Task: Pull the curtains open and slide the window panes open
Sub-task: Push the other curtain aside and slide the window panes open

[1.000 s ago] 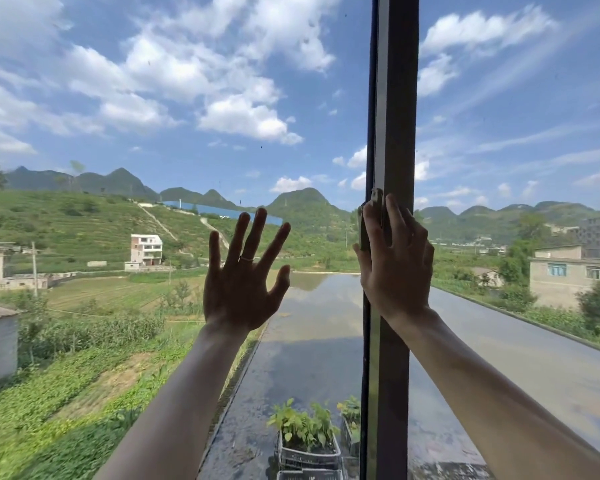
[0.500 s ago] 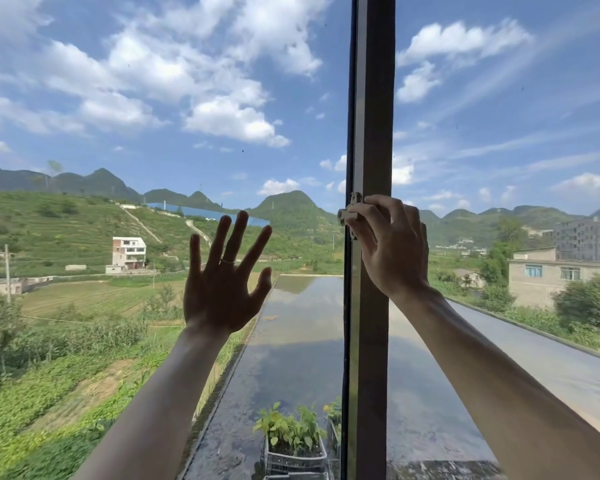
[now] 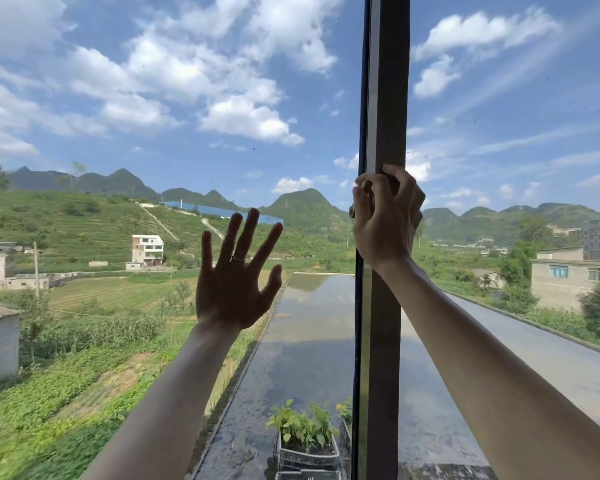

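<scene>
A dark vertical window frame post [image 3: 385, 98] runs top to bottom right of centre, between the left pane [image 3: 153, 116] and the right pane [image 3: 516, 133]. My left hand [image 3: 234, 282] is spread flat with straight fingers against the left pane's glass, a ring on one finger. My right hand [image 3: 383, 220] has its fingers curled round a small metal latch on the post's left edge at mid height. No curtain is in view.
Outside, below the window, crates with green plants [image 3: 303, 434] stand on a wet flat roof [image 3: 309, 341]. Fields, buildings, a road and hills lie beyond the glass.
My right hand went from lying over the frame post to curling round the latch on its edge. The left hand stays flat on the glass. The view has shifted slightly.
</scene>
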Available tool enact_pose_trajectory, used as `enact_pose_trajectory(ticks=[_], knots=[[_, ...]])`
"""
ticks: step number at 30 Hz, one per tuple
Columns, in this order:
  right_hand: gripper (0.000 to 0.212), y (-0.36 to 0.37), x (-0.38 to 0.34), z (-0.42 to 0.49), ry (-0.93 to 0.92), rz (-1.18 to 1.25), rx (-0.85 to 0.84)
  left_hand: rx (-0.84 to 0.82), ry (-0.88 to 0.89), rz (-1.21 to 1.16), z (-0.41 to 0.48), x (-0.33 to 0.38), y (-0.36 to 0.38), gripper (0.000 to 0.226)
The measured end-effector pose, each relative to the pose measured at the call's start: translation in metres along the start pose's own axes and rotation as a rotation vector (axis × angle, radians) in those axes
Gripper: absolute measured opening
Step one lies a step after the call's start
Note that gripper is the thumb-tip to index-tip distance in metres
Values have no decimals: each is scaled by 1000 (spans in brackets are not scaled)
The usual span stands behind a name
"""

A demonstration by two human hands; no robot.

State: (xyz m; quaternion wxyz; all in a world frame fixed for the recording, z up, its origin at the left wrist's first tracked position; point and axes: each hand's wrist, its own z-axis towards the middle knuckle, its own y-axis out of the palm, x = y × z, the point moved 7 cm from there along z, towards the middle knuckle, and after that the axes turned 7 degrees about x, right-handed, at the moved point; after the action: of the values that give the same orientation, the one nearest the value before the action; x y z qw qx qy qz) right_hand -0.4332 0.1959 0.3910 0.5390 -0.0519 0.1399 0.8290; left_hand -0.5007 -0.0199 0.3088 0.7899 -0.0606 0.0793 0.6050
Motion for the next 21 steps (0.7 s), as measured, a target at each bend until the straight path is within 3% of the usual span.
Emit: enact_pose_trajectory(ticks=[5,15,21], knots=[[18,7,-1,7,16,-54,15,11,3,-12,-1,0,0,63],[37,5,-2,-11,-106,-124,20,-48,-10,1,-2,-1,3,63],[71,10,-1,-48,-111,-206,-188,-139,-53,-69,-4,2,-2,61]])
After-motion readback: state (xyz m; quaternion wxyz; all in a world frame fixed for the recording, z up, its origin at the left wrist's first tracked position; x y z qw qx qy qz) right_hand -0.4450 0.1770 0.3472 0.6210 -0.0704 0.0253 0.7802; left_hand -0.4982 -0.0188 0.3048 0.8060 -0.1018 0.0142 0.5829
